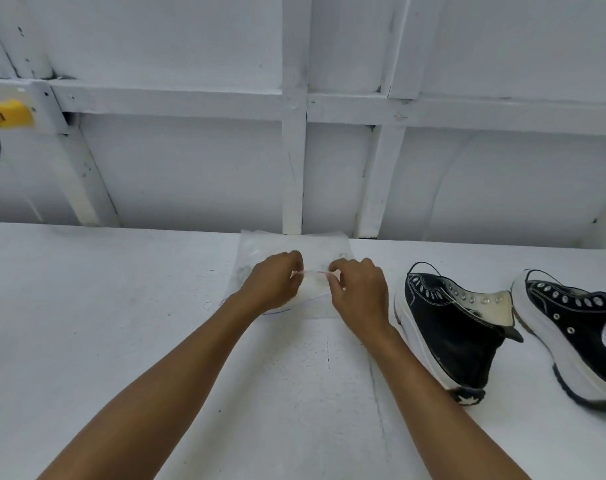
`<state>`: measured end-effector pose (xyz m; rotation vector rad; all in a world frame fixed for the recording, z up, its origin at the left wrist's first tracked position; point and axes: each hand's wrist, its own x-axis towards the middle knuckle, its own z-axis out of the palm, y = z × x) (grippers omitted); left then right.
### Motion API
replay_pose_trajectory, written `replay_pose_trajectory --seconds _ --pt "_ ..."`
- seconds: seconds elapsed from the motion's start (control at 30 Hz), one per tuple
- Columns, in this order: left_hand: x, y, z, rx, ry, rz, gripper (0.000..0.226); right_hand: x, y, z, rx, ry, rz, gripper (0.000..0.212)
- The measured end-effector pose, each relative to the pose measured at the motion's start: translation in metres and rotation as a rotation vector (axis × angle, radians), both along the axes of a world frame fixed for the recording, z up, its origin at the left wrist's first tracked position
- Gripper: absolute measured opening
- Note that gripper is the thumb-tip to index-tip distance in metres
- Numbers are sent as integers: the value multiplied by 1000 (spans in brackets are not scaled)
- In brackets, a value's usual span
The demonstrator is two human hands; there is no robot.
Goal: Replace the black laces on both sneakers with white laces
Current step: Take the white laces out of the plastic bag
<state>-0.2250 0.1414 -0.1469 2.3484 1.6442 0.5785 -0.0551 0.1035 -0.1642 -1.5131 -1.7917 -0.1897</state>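
A clear zip-top plastic bag point(315, 245) lies flat on the white table, near the wall. My left hand point(273, 282) and my right hand point(358, 289) each pinch the bag's pink-striped zip edge, one on either side of the mouth. What the bag holds is hard to make out through the plastic. Two black high-top sneakers with thick white soles stand to the right: the nearer sneaker point(453, 327) has bare eyelets and its tongue folded out, and the farther sneaker point(578, 327) is cut off by the frame edge. A thin black lace loops over each toe.
The white table point(104, 341) runs up to a white panelled wall with wooden battens. A yellow socket box point(10, 114) with a dark cable hanging from it sits on the wall at far left.
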Motion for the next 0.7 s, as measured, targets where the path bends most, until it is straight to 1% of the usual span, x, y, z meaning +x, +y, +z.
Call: replay_pose_trajectory --seconds 0.03,0.1,0.17,0.23,0.3,0.43,0.53,0.6,0.7 --pt "2 2 3 22 -45 19 9 -3 -1 1 32 25 15 11" --pt "4 5 11 43 -114 17 7 -8 -3 2 19 42 88 9" --pt "4 8 17 54 -143 -16 4 -12 -3 -1 -83 0 130 13" --pt "4 10 22 61 -150 -48 3 -17 1 -2 -274 -39 145 26" --pt "4 12 25 68 -146 -62 5 -21 6 -2 -452 -99 99 41" --pt "3 14 26 87 -134 -67 4 -21 15 -11 -605 -106 16 64" --pt "1 13 25 89 -101 -86 4 -20 28 -19 -677 28 -25 75" --pt "0 13 23 75 -67 -99 9 -19 38 -20 -667 54 -60 76" --pt "1 13 20 69 -8 -119 30 -17 45 -21 -708 -23 -89 80"
